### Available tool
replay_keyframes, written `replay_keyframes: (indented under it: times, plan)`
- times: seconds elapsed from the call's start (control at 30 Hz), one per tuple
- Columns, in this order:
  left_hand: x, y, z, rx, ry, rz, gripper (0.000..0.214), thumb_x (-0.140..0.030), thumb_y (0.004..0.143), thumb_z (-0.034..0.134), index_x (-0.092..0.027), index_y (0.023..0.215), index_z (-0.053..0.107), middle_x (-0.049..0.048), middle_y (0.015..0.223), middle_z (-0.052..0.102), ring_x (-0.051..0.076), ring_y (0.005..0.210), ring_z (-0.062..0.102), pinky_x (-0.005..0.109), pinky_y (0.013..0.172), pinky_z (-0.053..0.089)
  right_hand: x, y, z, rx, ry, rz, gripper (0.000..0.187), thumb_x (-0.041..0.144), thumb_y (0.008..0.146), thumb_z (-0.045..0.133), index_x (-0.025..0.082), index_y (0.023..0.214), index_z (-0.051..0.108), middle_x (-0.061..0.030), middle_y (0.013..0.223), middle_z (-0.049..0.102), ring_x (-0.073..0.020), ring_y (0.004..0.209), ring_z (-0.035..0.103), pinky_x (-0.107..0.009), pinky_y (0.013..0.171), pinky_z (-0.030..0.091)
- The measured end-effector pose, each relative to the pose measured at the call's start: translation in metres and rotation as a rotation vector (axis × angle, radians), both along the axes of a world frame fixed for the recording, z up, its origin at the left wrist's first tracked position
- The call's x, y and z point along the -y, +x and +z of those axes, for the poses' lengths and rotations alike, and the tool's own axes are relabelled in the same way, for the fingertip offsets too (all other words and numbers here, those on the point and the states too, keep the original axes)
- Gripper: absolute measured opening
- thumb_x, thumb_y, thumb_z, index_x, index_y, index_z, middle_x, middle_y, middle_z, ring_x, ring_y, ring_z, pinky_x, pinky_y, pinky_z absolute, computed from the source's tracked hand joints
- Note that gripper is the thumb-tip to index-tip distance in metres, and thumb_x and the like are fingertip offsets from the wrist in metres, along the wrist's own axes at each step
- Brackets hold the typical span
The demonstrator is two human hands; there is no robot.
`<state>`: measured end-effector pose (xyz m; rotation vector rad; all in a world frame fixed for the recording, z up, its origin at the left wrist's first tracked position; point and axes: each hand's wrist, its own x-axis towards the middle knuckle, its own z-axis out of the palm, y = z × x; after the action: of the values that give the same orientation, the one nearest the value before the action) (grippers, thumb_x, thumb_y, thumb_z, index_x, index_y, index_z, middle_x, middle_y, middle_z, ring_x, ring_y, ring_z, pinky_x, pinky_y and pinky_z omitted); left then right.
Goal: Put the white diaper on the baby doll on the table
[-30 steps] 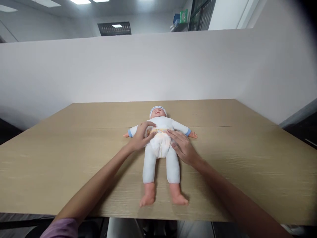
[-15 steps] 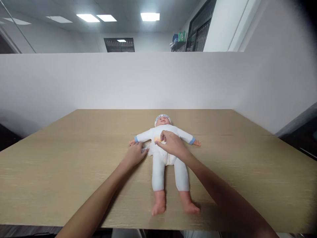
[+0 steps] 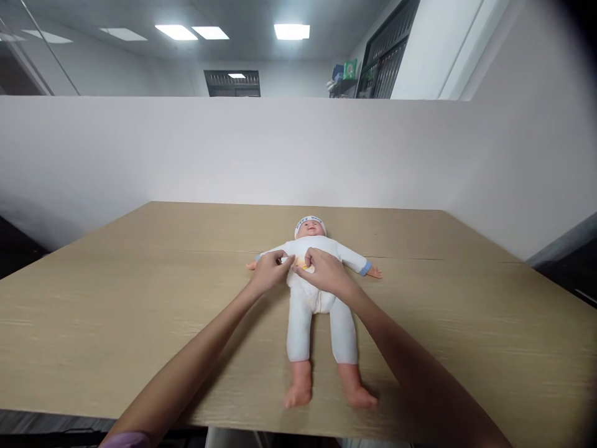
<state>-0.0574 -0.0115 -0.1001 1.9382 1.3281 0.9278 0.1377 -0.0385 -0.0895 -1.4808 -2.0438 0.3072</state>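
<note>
A baby doll point(image 3: 321, 323) in a white suit and cap lies on its back in the middle of the wooden table point(image 3: 116, 311), feet toward me. A white diaper point(image 3: 317, 300) with a yellow-patterned waistband wraps its hips. My left hand point(image 3: 269, 272) pinches the diaper's side flap at the doll's waist, on the left. My right hand point(image 3: 323, 274) rests on the doll's belly with fingers curled, pressing the diaper's waistband. The two hands nearly touch over the belly.
A white partition wall point(image 3: 186, 149) runs behind the table and up the right side. The table's near edge is close to the doll's feet. Beyond the partition are ceiling lights and a dark window grille.
My left hand has moved from the table beside the doll up onto its waist, drawing the diaper flap toward the belly. My right hand stays on the waistband. The view shifted slightly.
</note>
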Motion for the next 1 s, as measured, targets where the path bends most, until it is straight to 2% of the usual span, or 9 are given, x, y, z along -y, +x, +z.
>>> replay_keyframes:
  times: [0.13, 0.23, 0.37, 0.5, 0.57, 0.7, 0.83, 0.93, 1.0]
  plan:
    - [-0.005, 0.021, 0.004, 0.124, -0.020, -0.210, 0.049, -0.060, 0.096, 0.049, -0.019, 0.070, 0.057, -0.0017, 0.067, 0.054, 0.015, 0.065, 0.048, 0.028, 0.064, 0.037, 0.001, 0.006, 0.000, -0.013, 0.025, 0.090, 0.029, 0.043, 0.090, 0.069, 0.023, 0.080, 0.049, 0.0028, 0.084, 0.061, -0.0163, 0.078, 0.056, -0.029, 0.069, 0.035]
    - [-0.008, 0.022, -0.004, 0.228, -0.041, -0.290, 0.052, -0.062, 0.099, 0.043, -0.019, 0.073, 0.055, 0.0005, 0.073, 0.055, 0.016, 0.070, 0.050, 0.029, 0.068, 0.042, -0.001, 0.007, -0.003, -0.002, 0.044, 0.106, 0.029, 0.042, 0.097, 0.061, 0.024, 0.079, 0.048, 0.0018, 0.082, 0.059, -0.0166, 0.077, 0.055, -0.029, 0.069, 0.034]
    - [-0.009, 0.015, -0.027, 0.365, -0.032, -0.222, 0.045, -0.065, 0.099, 0.044, -0.021, 0.089, 0.051, -0.0018, 0.076, 0.049, 0.015, 0.067, 0.046, 0.028, 0.065, 0.041, -0.005, 0.005, -0.009, 0.046, 0.069, 0.035, 0.031, 0.028, 0.103, 0.044, 0.023, 0.073, 0.042, 0.0006, 0.077, 0.056, -0.0167, 0.074, 0.052, -0.031, 0.066, 0.029]
    - [-0.009, 0.012, -0.045, 0.405, -0.004, -0.157, 0.045, -0.063, 0.089, 0.067, -0.021, 0.094, 0.051, -0.0030, 0.080, 0.049, 0.013, 0.070, 0.045, 0.027, 0.066, 0.039, -0.009, 0.005, -0.014, 0.014, 0.085, -0.006, 0.029, 0.025, 0.094, 0.052, 0.024, 0.071, 0.036, 0.0032, 0.071, 0.050, -0.0157, 0.066, 0.046, -0.031, 0.063, 0.026]
    - [-0.011, 0.012, -0.048, 0.406, -0.001, -0.152, 0.045, -0.061, 0.087, 0.070, -0.020, 0.092, 0.052, -0.0027, 0.081, 0.050, 0.013, 0.071, 0.046, 0.027, 0.068, 0.039, -0.011, 0.006, -0.015, -0.042, 0.084, -0.033, 0.024, 0.024, 0.090, 0.055, 0.025, 0.076, 0.036, 0.0047, 0.071, 0.048, -0.0156, 0.065, 0.045, -0.030, 0.062, 0.027]
    - [-0.007, 0.010, -0.038, 0.402, -0.001, -0.113, 0.039, -0.055, 0.090, 0.070, -0.021, 0.093, 0.053, -0.0033, 0.080, 0.051, 0.013, 0.070, 0.047, 0.027, 0.067, 0.039, -0.005, 0.004, -0.008, -0.192, 0.119, -0.025, 0.015, 0.019, 0.088, 0.052, 0.025, 0.091, 0.039, 0.0037, 0.078, 0.050, -0.0178, 0.070, 0.053, -0.030, 0.065, 0.036]
    - [0.028, 0.007, -0.007, 0.303, 0.099, -0.066, 0.030, -0.049, 0.102, 0.054, -0.021, 0.092, 0.056, -0.0012, 0.082, 0.057, 0.015, 0.071, 0.050, 0.029, 0.069, 0.040, 0.040, 0.004, 0.004, -0.356, 0.244, 0.075, 0.014, 0.018, 0.091, 0.054, 0.025, 0.098, 0.045, -0.0007, 0.092, 0.056, -0.0180, 0.080, 0.058, -0.032, 0.074, 0.049]
    - [0.073, 0.006, 0.010, 0.062, 0.206, -0.234, 0.029, -0.044, 0.106, 0.048, -0.021, 0.094, 0.061, 0.0002, 0.089, 0.065, 0.017, 0.081, 0.056, 0.033, 0.083, 0.040, 0.090, 0.012, -0.001, -0.392, 0.197, 0.129, 0.015, 0.023, 0.094, 0.058, 0.026, 0.105, 0.049, -0.0045, 0.105, 0.059, -0.0189, 0.089, 0.063, -0.032, 0.078, 0.055]
    - [0.098, 0.007, 0.011, -0.123, 0.196, -0.365, 0.028, -0.043, 0.106, 0.048, -0.023, 0.096, 0.064, -0.0002, 0.091, 0.068, 0.019, 0.088, 0.059, 0.036, 0.092, 0.037, 0.115, 0.021, -0.013, -0.324, 0.136, 0.082, 0.013, 0.024, 0.096, 0.058, 0.025, 0.107, 0.051, -0.0059, 0.106, 0.061, -0.0201, 0.090, 0.065, -0.033, 0.076, 0.056]
